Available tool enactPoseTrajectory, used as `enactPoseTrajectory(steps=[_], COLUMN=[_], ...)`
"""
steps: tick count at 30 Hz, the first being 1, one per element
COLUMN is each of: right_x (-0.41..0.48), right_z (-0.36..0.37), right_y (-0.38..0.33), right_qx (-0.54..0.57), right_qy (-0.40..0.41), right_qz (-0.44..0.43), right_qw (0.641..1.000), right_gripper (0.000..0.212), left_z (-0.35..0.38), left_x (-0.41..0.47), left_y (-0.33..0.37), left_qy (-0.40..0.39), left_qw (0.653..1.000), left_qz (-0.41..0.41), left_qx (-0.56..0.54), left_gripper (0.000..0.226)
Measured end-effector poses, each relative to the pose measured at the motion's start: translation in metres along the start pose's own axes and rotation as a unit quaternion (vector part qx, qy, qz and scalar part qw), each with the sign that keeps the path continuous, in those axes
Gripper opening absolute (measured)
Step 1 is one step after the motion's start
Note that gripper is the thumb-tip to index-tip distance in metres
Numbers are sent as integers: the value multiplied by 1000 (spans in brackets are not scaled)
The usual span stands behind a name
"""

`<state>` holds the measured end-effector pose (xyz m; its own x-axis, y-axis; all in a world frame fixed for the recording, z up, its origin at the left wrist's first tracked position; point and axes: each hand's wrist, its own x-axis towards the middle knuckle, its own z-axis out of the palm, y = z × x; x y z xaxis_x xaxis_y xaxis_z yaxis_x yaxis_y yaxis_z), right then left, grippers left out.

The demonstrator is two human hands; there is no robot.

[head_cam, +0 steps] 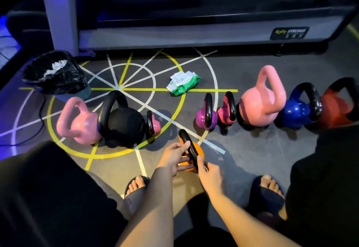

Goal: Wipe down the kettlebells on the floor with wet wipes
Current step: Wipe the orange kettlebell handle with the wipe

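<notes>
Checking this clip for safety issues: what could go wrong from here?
The left hand and right hand hold the orange kettlebell close to bare toes in open sandals; a slip could hurt them. Neither hand shows a wipe, and the wipe pack lies farther off, so this one may go unwiped.

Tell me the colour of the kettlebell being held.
Orange kettlebell with a black handle, seen in the head view.

Badge (289, 33): "BODY STRONG"
Stands on: machine frame (194, 35), far beyond the fingers (180, 167), to their right
</notes>
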<state>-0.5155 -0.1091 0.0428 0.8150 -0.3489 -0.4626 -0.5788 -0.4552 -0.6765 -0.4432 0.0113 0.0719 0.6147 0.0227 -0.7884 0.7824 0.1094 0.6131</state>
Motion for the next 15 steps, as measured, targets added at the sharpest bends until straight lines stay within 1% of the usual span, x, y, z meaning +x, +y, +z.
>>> enactPoseTrajectory(steps=[1,3,5,6,8,10,11,13,15], right_x=[0,0,-1,-2,-3,1,2,3,0], right_z=[1,1,-2,-3,-4,-3,-2,2,3], right_y=[0,-13,-24,-24,-16,-2,2,-3,-16], right_qx=[15,50,62,52,14,-11,-5,20,26], right_qy=[-2,16,49,50,22,-9,-18,-5,9], right_qz=[11,8,-16,-26,-36,-11,2,23,18], right_qw=[1000,999,997,997,999,1000,1000,1000,999], right_gripper=[63,58,54,52,47,50,54,56,48], left_z=[0,0,-1,-1,-2,-3,-3,-4,-4], left_x=[1,3,5,6,5,6,6,7,8], left_y=[-1,-1,-1,-1,0,1,1,0,-1], left_qy=[0,0,-2,-5,-15,-25,-30,-35,-33], left_qw=[1000,1000,1000,1000,1000,1000,1000,999,999], left_qz=[-1,3,3,2,-2,-4,-1,8,13], left_qx=[0,4,8,8,1,-6,-7,-6,2], left_gripper=[38,35,36,39,43,39,35,29,27])
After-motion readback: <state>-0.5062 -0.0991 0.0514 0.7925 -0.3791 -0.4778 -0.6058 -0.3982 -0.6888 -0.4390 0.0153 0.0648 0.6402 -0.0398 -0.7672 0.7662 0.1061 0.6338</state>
